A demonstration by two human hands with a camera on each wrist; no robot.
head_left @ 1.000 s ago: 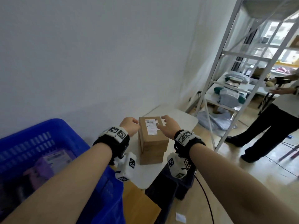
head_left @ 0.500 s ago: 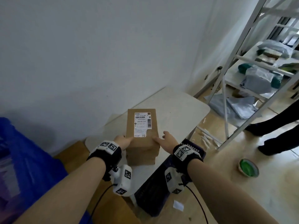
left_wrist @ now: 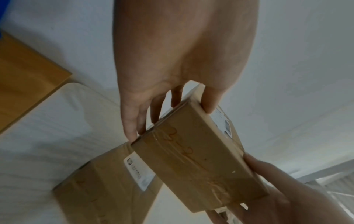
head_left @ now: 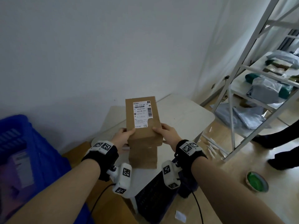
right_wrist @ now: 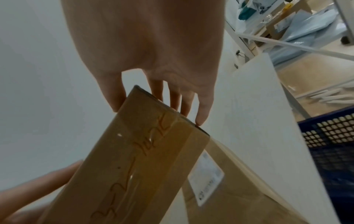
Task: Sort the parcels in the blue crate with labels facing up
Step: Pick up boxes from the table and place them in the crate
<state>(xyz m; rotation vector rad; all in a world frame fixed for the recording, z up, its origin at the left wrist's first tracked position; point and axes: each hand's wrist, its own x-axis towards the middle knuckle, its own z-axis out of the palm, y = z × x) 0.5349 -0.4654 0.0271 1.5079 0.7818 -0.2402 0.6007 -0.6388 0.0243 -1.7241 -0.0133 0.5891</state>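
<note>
The blue crate (head_left: 24, 143) stands on the floor to the left of the white table (head_left: 186, 113), well apart from the parcels. It holds at least one wrapped item; its contents are blurred.

On the table, a stack of cardboard parcels (head_left: 143, 156) rests near the front edge. One of them shows a white label on its side in the left wrist view.

The top parcel (head_left: 142, 117) is above that stack, label (head_left: 142, 114) facing up. Half a second ago it sat flush on the stack; now its near end is raised clear, with a gap showing beneath it in both wrist views. Judgement: the lift has begun, and the carry leftward to the crate comes next, with no turning over needed.

The left hand (head_left: 123, 137) grips the parcel's left near corner, thumb on top and fingers (left_wrist: 134, 121) underneath. The right hand (head_left: 168, 133) grips the right near corner in the same way, thumb on top and fingers (right_wrist: 203, 106) below.
</note>
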